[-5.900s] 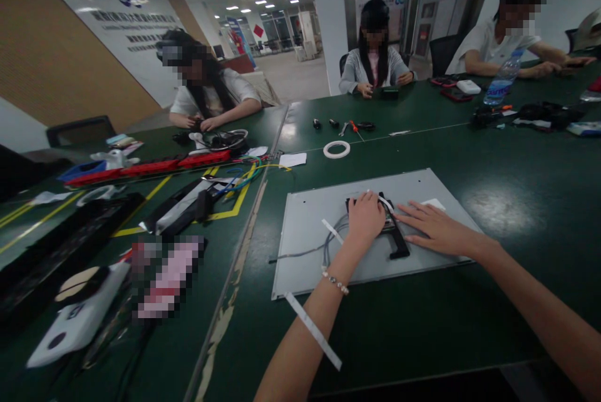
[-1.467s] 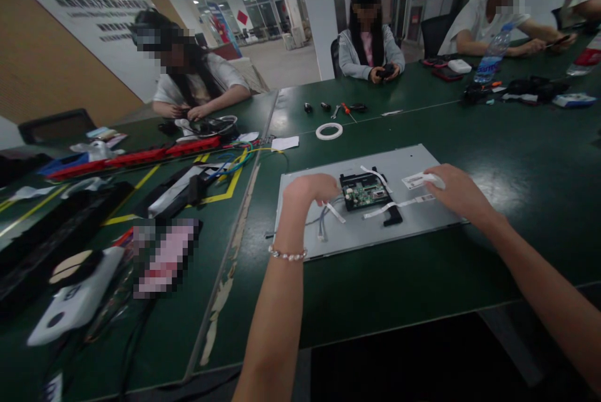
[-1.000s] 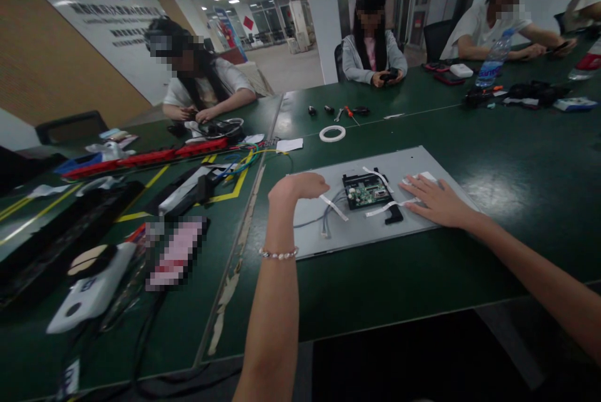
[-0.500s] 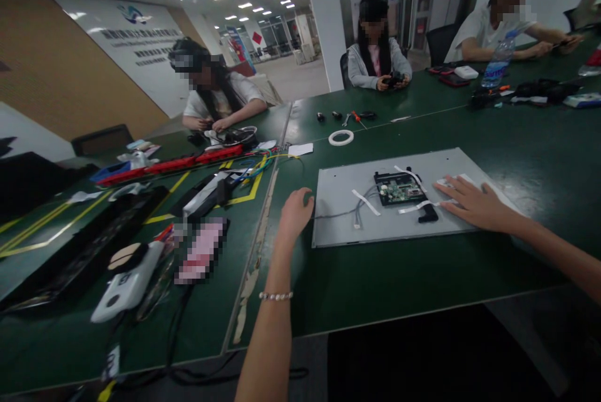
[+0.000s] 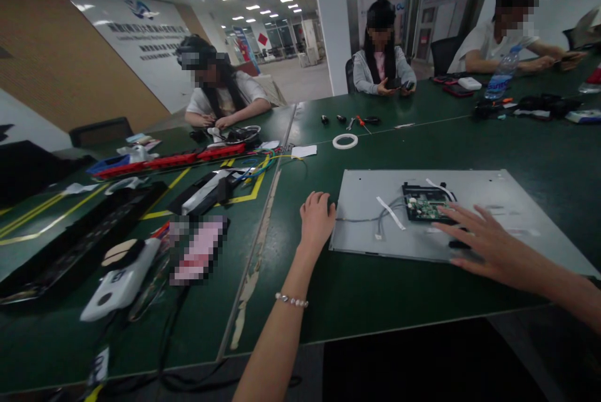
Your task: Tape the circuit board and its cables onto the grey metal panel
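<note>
A flat grey metal panel [image 5: 370, 198] lies on the green table [image 5: 404, 302] in front of me. On it sits a green circuit board [image 5: 425, 206] in a black frame, with thin grey cables [image 5: 381, 220] and a white tape strip [image 5: 391, 213] to its left. My left hand [image 5: 318, 219] is at the panel's left edge, fingers loosely bent and thumb beside the edge; whether it presses on the edge I cannot tell. With fingers spread, my right hand [image 5: 483, 242] is over the panel's near side, its fingertips by the board and covering part of a black piece.
A white tape roll [image 5: 345, 141] and an orange screwdriver [image 5: 361, 122] lie beyond the panel. To the left are a long black tray [image 5: 84, 239], a white device [image 5: 119, 280] and a blurred pink item [image 5: 201, 250]. Several people sit across the table, near a water bottle [image 5: 502, 76].
The panel has shifted right and turned somewhat on the table. My left hand has moved right alongside its edge. My right hand has come nearer the board and my side.
</note>
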{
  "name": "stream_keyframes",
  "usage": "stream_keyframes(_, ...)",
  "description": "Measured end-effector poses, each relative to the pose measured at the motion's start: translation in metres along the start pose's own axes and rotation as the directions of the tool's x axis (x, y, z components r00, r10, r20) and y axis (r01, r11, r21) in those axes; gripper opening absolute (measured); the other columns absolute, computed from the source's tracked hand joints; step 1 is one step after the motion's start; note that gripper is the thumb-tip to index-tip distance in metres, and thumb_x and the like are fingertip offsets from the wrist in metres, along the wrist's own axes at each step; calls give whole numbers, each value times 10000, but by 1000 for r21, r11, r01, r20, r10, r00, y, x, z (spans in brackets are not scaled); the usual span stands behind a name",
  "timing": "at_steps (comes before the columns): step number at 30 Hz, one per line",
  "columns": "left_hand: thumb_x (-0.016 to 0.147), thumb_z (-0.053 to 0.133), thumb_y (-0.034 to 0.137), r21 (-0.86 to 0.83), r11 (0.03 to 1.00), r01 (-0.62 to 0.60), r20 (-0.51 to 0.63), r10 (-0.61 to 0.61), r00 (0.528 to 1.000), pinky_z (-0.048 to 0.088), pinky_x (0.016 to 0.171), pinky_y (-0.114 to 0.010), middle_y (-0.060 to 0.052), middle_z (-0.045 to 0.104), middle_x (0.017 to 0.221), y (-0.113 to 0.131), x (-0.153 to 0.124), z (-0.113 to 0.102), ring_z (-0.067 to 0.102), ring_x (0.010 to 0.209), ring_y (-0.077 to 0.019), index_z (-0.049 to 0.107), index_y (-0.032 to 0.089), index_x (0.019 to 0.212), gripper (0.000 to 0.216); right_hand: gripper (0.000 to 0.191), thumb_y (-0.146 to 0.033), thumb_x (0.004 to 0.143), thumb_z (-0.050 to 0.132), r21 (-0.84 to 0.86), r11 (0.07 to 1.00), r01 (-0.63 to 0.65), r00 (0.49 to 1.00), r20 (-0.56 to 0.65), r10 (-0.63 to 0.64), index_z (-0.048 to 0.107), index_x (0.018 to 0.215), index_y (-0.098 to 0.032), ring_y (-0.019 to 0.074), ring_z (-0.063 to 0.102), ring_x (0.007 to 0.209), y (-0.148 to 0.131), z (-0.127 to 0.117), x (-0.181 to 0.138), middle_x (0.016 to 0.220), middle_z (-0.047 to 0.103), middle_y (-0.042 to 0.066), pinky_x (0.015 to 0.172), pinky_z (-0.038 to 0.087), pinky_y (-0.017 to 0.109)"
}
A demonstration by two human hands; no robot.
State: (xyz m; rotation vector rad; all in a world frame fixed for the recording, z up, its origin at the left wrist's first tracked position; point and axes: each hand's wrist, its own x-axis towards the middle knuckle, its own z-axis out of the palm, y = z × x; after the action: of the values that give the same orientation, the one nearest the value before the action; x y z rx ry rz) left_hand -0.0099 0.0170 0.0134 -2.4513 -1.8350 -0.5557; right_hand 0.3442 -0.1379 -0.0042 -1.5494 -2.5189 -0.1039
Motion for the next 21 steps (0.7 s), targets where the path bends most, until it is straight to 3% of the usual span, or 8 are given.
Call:
stream_keyframes(3, 910, 427, 245, -24, 999, 27, -9, -28, 1000, 380, 1005, -393, -103, 555, 1245, -3, -2, 1, 452, 1228, -242, 553, 188, 1161, 286, 580, -504, 883, 466, 133, 976, 171, 984, 34, -177, 353, 1434, -360, 276, 214, 1388, -27, -6, 29, 1516, 225, -5, 1112, 153, 582)
stream_keyframes(6, 911, 424, 240, -37, 997, 61, -6, -61, 998, 398, 983, -378, -102, 570, 1218, -10, -3, 1, 496, 1170, -231, 557, 184, 1150, 279, 557, -453, 906, 442, 218, 947, 236, 966, 51, -253, 341, 1443, -341, 256, 274, 1367, -36, 1, 47, 1491, 290, -2, 1113, 173, 568)
stream_keyframes(13, 897, 446, 242, -36, 997, 75, 40, -74, 996, 394, 993, -381, -96, 582, 1197, -14, -3, 4, 510, 1150, -234, 572, 191, 1121, 262, 584, -504, 914, 413, 175, 968, 181, 980, 49, -192, 332, 1454, -296, 239, 279, 1366, -31, 12, 48, 1494, 283, 9, 1134, 172, 531)
stream_keyframes(21, 888, 461, 233, -50, 997, 56, 35, -54, 998, 397, 997, -383, -94, 580, 1201, -15, -2, 6, 521, 1137, -232, 571, 186, 1127, 268, 581, -532, 909, 402, 165, 977, 132, 988, 52, -142, 364, 1438, -294, 259, 317, 1345, -30, 15, 50, 1484, 307, 29, 1119, 169, 570)
